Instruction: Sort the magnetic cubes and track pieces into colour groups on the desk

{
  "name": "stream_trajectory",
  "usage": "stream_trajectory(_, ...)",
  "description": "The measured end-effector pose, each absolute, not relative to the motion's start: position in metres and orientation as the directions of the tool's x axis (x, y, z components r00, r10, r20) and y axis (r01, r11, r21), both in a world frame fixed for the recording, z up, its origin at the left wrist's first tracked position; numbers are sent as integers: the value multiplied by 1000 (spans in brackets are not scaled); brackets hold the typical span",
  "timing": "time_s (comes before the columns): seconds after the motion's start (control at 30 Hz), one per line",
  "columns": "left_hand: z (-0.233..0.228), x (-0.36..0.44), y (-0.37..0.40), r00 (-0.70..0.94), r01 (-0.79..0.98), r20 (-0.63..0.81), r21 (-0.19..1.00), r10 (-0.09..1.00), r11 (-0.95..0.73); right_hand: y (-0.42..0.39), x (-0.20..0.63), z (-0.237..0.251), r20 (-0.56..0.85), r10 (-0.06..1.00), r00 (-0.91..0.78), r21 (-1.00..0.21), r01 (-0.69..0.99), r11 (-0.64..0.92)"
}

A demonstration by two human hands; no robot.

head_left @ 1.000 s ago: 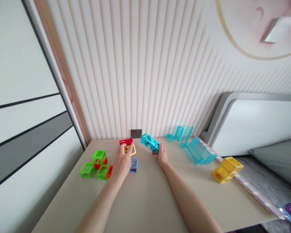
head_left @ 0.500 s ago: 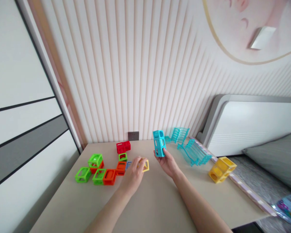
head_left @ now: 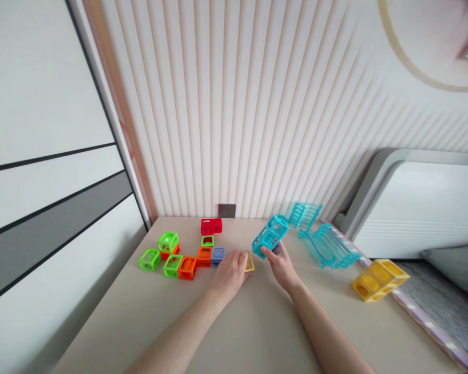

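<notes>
Right hand (head_left: 283, 266): fingers clamped on a cyan double block (head_left: 270, 236), held tilted above the table (head_left: 253, 332), its upper end toward 1 o'clock. Left hand (head_left: 231, 270): lay on the table, fingers curled together over a small yellow frame block (head_left: 250, 264), which showed at the fingertips, at 7 o'clock from the cyan block.

At 9 o'clock of the left hand, a row of blocks on the table: blue block (head_left: 218, 255), orange block (head_left: 205, 256), a second orange block (head_left: 187, 267), green blocks (head_left: 167, 254). A small green block (head_left: 207, 240) stood behind the row, a red block (head_left: 211, 226) beyond it near the wall socket (head_left: 226, 210).

At 3 o'clock of the right hand: clear cyan ramp pieces (head_left: 323, 244); further out, a yellow double block (head_left: 380, 279) at the table's edge.
</notes>
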State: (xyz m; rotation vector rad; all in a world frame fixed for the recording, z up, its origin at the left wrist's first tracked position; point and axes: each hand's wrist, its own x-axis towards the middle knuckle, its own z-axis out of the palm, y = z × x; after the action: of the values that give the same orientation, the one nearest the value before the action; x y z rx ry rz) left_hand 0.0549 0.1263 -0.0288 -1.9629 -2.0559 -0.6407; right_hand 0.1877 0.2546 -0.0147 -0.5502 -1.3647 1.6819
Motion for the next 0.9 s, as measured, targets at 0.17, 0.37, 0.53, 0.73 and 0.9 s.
stream_trajectory(0.17, -35, 46, 131, -176, 973, 526, 219, 832, 68, 258, 190, -14, 193, 835, -515, -952, -306, 31)
stream_trajectory(0.37, -26, 51, 118, -167, 873, 594, 460, 787, -162, 243, 192, -1, 226, 740, -634, -957, -286, 47)
stream_trajectory(0.53, -16, 59, 106, -235, 669, 597, 672, 767, -318, 225, 194, -7, 339, 574, -745, -939, -224, 263)
stream_trajectory(0.73, -19, 55, 101, -350, 473, 467, 836, 812, -277, 224, 197, -7, 416, 629, -656, -891, -157, 426)
stream_trajectory(0.9, -16, 58, 98, -282, 438, 423, 855, 861, -277, 227, 196, 6, 344, 735, -584, -939, -208, 274)
